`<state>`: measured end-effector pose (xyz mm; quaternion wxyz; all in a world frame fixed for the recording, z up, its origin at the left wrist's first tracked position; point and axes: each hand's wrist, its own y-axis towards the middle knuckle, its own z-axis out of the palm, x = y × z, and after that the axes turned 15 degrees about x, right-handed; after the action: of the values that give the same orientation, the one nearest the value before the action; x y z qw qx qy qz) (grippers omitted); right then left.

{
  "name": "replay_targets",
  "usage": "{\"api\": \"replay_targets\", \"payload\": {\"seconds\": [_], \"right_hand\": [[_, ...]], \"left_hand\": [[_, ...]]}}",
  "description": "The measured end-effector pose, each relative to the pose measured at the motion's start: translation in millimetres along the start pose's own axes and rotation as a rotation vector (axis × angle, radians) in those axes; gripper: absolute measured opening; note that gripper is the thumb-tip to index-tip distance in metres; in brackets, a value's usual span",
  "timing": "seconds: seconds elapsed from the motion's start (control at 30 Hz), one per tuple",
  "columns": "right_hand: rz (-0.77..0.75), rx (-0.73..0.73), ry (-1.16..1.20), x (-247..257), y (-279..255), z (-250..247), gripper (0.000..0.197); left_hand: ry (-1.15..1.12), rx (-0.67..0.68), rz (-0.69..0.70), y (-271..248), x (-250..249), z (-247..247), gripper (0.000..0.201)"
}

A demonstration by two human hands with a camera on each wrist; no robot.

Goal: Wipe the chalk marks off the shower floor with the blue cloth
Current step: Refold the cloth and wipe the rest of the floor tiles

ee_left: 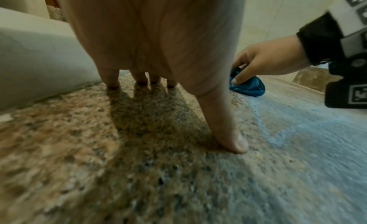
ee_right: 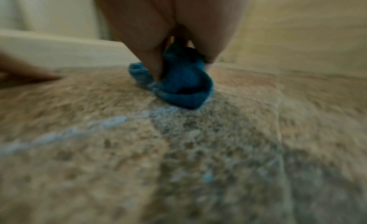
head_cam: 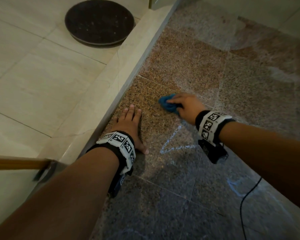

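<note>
The right hand (head_cam: 185,106) clenches the bunched blue cloth (head_cam: 168,103) against the shower floor (head_cam: 180,66), near its raised curb (head_cam: 128,70). The left hand (head_cam: 130,125) lies flat, its grip released, bracing beside the curb. Chalk marks (head_cam: 170,144) remain between the wrists. The small wad could smear chalk rather than lift it, and the bracing palm may slip.
</note>
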<state>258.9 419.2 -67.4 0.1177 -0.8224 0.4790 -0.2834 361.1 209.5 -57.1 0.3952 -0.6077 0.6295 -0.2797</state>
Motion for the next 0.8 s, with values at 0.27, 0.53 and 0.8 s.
{"api": "replay_targets", "payload": {"seconds": [0.27, 0.53, 0.8], "right_hand": [[-0.118, 0.027, -0.138, 44.2, -21.8, 40.3, 0.048], [0.269, -0.043, 0.080, -21.0, 9.3, -13.1, 0.046], [-0.180, -0.008, -0.050, 21.2, -4.8, 31.4, 0.045]], "left_hand": [[-0.010, -0.011, -0.011, 2.5, -1.8, 1.6, 0.143], [0.002, 0.014, -0.003, 3.8, 0.8, -0.3, 0.143], [0.003, 0.009, -0.022, 5.2, -1.9, -0.7, 0.143]]}}
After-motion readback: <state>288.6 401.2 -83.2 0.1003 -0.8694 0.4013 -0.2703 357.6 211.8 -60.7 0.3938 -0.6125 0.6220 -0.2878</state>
